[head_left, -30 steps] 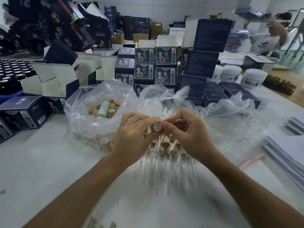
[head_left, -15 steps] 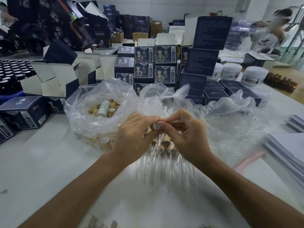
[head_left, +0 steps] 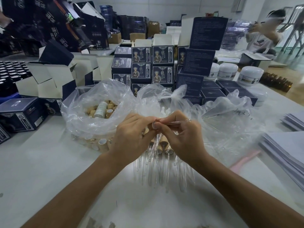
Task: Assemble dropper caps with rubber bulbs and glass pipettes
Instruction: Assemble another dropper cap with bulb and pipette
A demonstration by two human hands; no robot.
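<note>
My left hand [head_left: 131, 137] grips a tan dropper cap [head_left: 154, 126], its open end turned to the right. My right hand [head_left: 182, 137] pinches a clear glass pipette [head_left: 174, 123] that lies level, its left end at the cap's mouth. Whether the tip is inside the cap is hidden by my fingers. Under my hands lies a row of assembled droppers [head_left: 162, 155], tan caps at the far end and glass tubes pointing toward me. A clear plastic bag of loose tan caps [head_left: 102, 109] sits to the left.
Crumpled clear plastic bags [head_left: 218, 119] spread to the right. Dark blue boxes [head_left: 162, 65] stack up behind, with white jars [head_left: 250, 76] at the right and dark bottles [head_left: 9, 74] at the left. Paper stacks [head_left: 286, 152] lie near the right edge. Another person [head_left: 263, 37] works far back.
Both hands have stayed nearly in place above the droppers. The pipette's left end has closed in on the cap's mouth. The person at the back right has moved.
</note>
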